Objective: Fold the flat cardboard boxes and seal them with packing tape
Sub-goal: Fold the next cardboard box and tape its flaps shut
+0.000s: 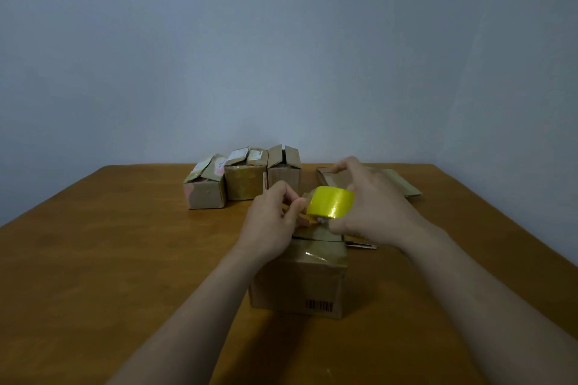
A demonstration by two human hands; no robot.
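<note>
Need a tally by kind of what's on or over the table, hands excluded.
Folded boxes: 4
Flat cardboard pile: 1 (sheet count unclear)
Yellow tape roll: 1
Small tool, type unclear: 1
Total: 7

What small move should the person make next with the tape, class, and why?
Probably draw the free end off the tape roll and down onto the box. The left hand pinches that end, and the right hand holds the roll just above the box.

Wooden table (93, 259) carries 3 folded boxes (245, 180) at the back, flat cardboard (403, 186) beside them, 1 nearer box (300, 284).
</note>
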